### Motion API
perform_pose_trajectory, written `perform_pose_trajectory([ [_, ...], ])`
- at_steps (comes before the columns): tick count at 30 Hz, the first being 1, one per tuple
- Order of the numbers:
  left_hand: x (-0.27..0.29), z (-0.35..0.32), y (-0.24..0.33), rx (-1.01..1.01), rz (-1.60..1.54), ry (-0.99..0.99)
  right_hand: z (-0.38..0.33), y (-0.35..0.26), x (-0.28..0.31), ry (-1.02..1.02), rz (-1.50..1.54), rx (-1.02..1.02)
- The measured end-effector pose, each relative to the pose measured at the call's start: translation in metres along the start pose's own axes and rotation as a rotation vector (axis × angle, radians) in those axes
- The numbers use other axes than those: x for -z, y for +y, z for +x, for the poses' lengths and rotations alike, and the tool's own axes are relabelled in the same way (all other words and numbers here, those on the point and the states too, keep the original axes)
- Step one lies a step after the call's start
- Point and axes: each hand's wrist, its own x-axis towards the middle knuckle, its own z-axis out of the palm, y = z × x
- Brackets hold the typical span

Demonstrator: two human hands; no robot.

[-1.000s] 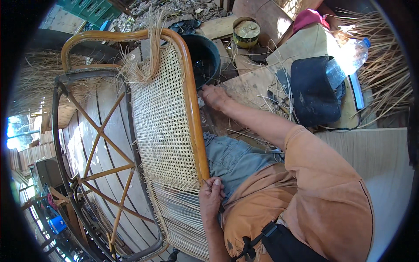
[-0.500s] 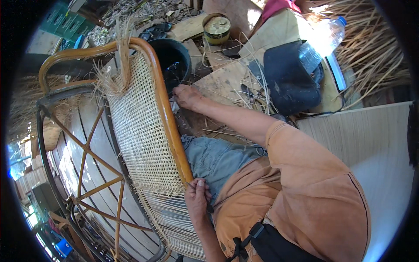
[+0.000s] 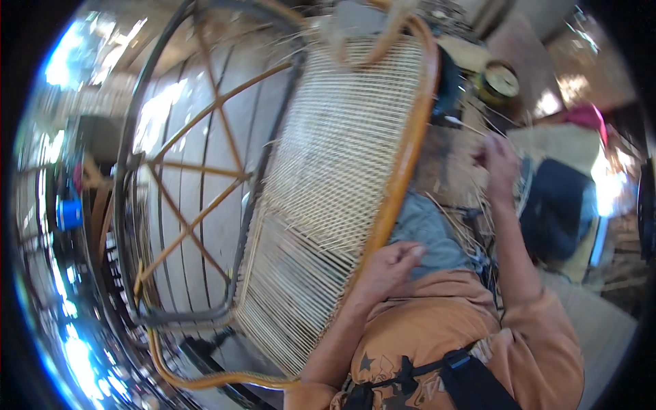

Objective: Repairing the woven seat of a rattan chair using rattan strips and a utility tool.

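Note:
A rattan frame with a woven cane panel (image 3: 342,137) stands tilted across my lap. Its upper part is a tight open weave; lower down, only long parallel cane strands (image 3: 287,294) run across. My left hand (image 3: 393,270) is closed beside the varnished wooden rim (image 3: 404,154), thumb over curled fingers; whatever it may hold is hidden. Away from the panel, my right hand (image 3: 502,171) is raised over the littered work area to the right. Motion smears its fingers, and a small dark reddish patch shows by their tips.
A dark bucket (image 3: 447,78) sits behind the rim, with a round tin (image 3: 499,82) close by. At the right lies a black container (image 3: 557,205). Loose cane strips (image 3: 458,222) litter the area near my knee. Crossed rattan braces (image 3: 217,104) of the frame extend left.
The view has swung, so the panel sits further right. My right hand has left the bucket's edge and moved right. My left hand stays by the rim.

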Motion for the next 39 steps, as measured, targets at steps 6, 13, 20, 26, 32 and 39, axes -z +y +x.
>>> perform_pose_trajectory([
  [6,0.009,0.025,0.012,-0.544,-0.137,0.261,-0.096,-0.061,-0.057,-0.326,0.37,-0.177],
  [13,0.112,0.0,-0.011,-0.476,-0.749,0.693,-0.141,-0.017,-0.21,-0.808,0.175,-0.404],
  [20,0.246,0.002,-0.085,-0.286,-0.639,1.031,-0.084,0.059,-0.368,-1.081,-0.516,0.389],
  [26,0.293,0.009,-0.106,-0.128,-0.364,0.989,-0.07,0.129,-0.436,-1.242,-0.904,0.598],
  [32,0.311,0.029,-0.129,-0.028,-0.179,1.027,-0.09,0.144,-0.445,-1.122,-1.106,0.789],
  [39,0.328,0.045,-0.117,0.038,0.037,1.007,-0.086,0.15,-0.446,-1.097,-1.074,0.899],
])
